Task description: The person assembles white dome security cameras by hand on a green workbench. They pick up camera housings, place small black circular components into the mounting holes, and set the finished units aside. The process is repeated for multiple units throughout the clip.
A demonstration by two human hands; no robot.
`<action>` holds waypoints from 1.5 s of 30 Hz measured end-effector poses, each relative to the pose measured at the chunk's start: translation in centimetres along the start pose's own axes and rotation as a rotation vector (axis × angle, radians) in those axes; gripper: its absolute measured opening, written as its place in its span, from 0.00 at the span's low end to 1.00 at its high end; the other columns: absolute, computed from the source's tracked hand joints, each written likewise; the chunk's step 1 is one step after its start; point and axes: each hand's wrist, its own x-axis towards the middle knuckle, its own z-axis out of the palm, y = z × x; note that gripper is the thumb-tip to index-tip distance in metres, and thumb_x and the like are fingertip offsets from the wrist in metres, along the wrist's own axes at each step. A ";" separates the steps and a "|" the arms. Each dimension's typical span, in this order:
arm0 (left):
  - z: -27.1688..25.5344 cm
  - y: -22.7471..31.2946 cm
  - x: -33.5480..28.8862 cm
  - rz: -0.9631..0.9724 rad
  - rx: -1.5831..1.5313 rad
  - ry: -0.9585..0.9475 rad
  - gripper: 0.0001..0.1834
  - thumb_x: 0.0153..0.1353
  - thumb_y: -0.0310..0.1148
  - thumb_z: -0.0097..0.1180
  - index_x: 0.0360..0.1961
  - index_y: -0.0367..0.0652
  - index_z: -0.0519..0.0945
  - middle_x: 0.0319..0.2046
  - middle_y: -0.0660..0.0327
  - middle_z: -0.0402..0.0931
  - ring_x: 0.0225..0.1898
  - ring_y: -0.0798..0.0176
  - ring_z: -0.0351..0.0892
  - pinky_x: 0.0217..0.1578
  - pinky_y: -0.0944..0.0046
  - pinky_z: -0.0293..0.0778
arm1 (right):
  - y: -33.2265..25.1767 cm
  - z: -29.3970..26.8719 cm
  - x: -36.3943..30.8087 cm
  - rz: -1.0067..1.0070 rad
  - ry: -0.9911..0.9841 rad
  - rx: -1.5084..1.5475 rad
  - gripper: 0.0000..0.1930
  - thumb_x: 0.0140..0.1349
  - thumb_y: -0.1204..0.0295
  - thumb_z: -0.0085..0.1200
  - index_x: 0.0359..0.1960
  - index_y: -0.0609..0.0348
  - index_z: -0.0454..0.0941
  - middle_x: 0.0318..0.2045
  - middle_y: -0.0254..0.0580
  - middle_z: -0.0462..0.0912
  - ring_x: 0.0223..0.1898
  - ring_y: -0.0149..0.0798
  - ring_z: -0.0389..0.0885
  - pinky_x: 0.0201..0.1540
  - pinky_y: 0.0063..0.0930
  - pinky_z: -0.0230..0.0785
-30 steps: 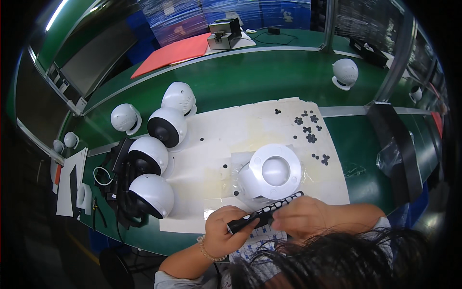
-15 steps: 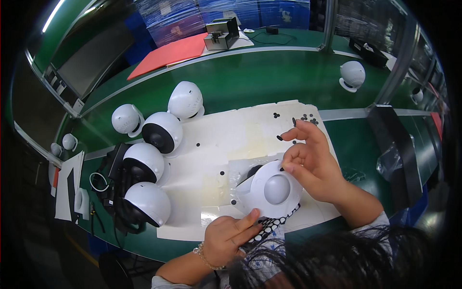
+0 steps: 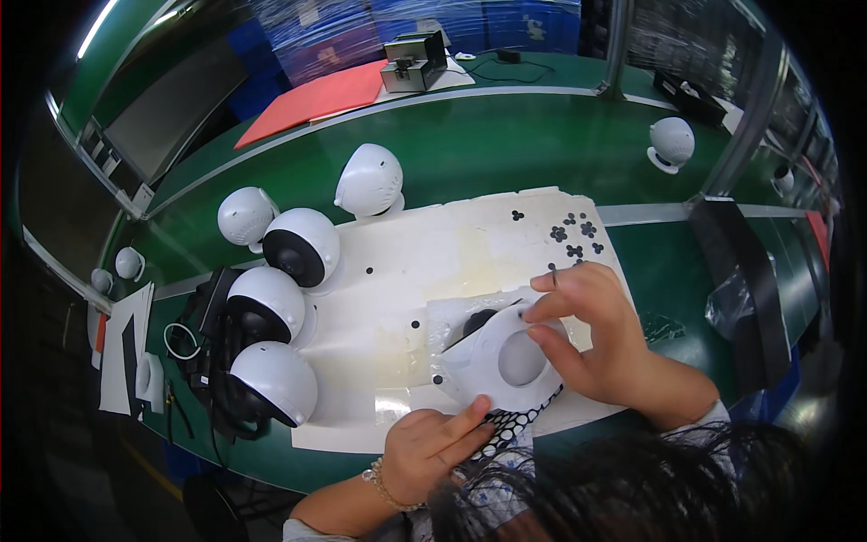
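A white round camera-like unit (image 3: pixel 470 359) lies tipped on a clear plastic sheet, its white disc-shaped base (image 3: pixel 521 359) facing up. My right hand (image 3: pixel 603 339) is over the base's upper rim, thumb and forefinger pinched around a small black round pad (image 3: pixel 522 315) at the rim. Another black pad (image 3: pixel 554 271) clings to a finger of that hand. With fingers stretched out, my left hand (image 3: pixel 424 452) touches the base's lower edge and lies on a black sheet with rows of round holes (image 3: pixel 513 428).
Several white round units (image 3: pixel 271 303) stand at the left beside black cables (image 3: pixel 230 397). Loose black pads (image 3: pixel 560 233) dot the pale work sheet (image 3: pixel 361 307). Behind, more units, including a far-right one (image 3: pixel 672 144), stand on a green surface. A black trough-like part (image 3: pixel 745 289) lies right.
My right hand has come down and its raised fingers have folded in over the base. My left hand has barely moved. The white units on the green surface behind have shifted slightly right.
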 end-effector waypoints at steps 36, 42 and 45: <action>0.9 0.2 0.2 -0.033 0.005 0.050 0.26 0.23 0.27 0.56 0.34 0.37 0.78 0.52 0.56 0.70 0.21 0.63 0.70 0.27 0.66 0.68 | -1.8 0.5 -3.9 0.299 -0.244 0.188 0.02 0.53 0.71 0.54 0.28 0.51 0.75 0.61 0.50 0.56 0.65 0.60 0.41 0.60 0.49 0.37; 1.3 0.2 0.2 -0.024 0.026 0.100 0.24 0.24 0.25 0.54 0.32 0.38 0.79 0.51 0.55 0.70 0.21 0.63 0.70 0.27 0.67 0.68 | -1.7 0.7 -4.2 0.307 -0.271 0.206 0.02 0.55 0.71 0.52 0.27 0.52 0.75 0.62 0.51 0.55 0.64 0.61 0.41 0.60 0.50 0.36; 1.4 0.3 0.3 -0.027 0.029 0.123 0.23 0.25 0.25 0.54 0.32 0.38 0.79 0.51 0.55 0.71 0.21 0.63 0.71 0.27 0.67 0.68 | -1.6 0.7 -4.4 0.256 -0.249 0.133 0.03 0.55 0.68 0.53 0.28 0.50 0.76 0.60 0.50 0.58 0.64 0.59 0.44 0.59 0.49 0.37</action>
